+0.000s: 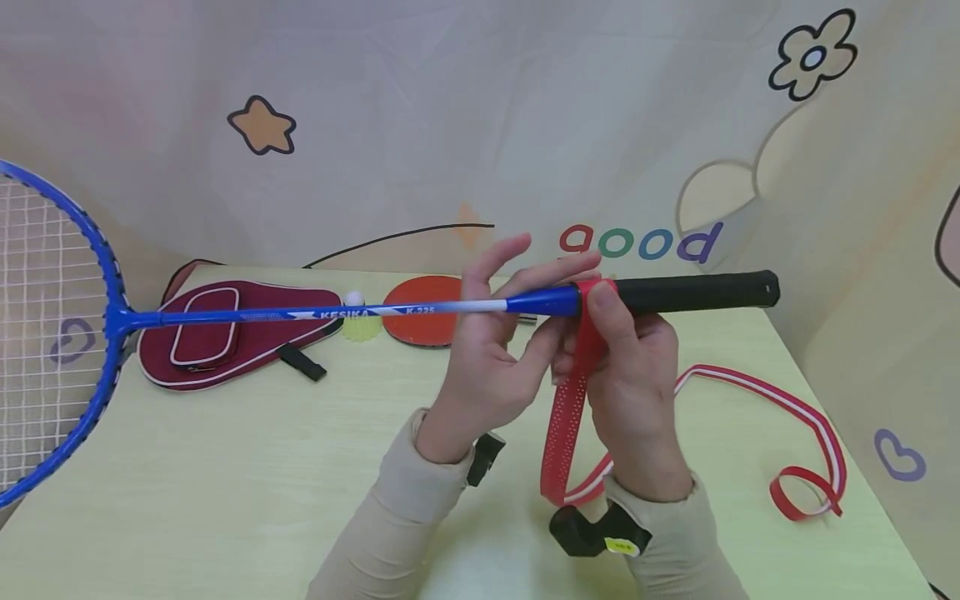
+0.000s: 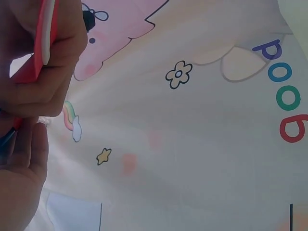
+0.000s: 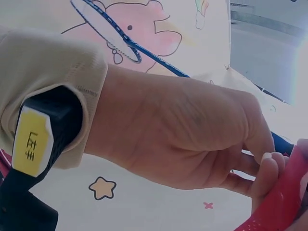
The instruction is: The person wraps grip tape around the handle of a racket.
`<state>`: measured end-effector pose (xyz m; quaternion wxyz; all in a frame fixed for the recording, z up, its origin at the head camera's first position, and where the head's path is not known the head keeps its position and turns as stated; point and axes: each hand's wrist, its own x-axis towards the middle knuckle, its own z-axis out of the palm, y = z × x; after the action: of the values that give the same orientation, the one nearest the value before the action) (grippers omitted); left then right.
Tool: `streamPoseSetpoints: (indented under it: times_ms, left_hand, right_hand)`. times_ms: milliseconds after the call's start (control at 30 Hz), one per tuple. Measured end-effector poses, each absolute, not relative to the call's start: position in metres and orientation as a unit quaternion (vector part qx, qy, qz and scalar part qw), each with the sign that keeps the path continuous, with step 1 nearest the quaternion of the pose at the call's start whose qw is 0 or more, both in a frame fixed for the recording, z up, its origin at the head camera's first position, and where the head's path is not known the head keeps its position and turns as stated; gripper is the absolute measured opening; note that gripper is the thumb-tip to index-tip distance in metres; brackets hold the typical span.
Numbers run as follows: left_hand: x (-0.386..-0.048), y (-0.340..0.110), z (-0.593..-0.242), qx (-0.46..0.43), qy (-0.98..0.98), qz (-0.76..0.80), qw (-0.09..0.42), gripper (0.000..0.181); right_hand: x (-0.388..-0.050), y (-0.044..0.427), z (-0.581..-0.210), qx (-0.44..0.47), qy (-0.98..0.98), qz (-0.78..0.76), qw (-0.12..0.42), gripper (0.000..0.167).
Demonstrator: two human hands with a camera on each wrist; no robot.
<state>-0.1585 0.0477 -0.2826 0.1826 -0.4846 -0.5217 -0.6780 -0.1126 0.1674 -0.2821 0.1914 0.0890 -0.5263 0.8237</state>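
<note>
Our right hand (image 1: 630,392) pins the red band (image 1: 566,425) where black handle (image 1: 697,292) meets blue cone (image 1: 546,302).
Its thumb presses above, fingers curled beneath; our left hand (image 1: 487,367) fans its fingers behind the racket (image 1: 337,313), whether gripping we cannot tell. Best we keep the band flat and evenly taut, its tail loose on the table (image 1: 225,483).

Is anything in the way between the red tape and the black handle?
Nothing visible. The right hand pinches the red tape where the blue cone meets the black handle.
</note>
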Motion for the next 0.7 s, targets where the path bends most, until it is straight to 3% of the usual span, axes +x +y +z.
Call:
streamPoseSetpoints:
  times_ms: [233, 467, 700]
  left_hand:
    - [-0.1583, 0.0468, -0.2849, -0.491, -0.529, -0.667, 0.185, 0.067]
    - [-0.1594, 0.0438, -0.286, -0.483, -0.531, -0.667, 0.2, 0.071]
    - [-0.1624, 0.0423, -0.2858, -0.452, -0.51, -0.696, 0.226, 0.058]
  right_hand:
    - [-0.1122, 0.17, -0.2813, 0.089, -0.523, 0.832, 0.158, 0.03]
    - [-0.1094, 0.1717, -0.28, 0.053, -0.577, 0.799, 0.162, 0.039]
    - [-0.1046, 0.1691, -0.2759, 0.08, -0.612, 0.775, 0.136, 0.025]
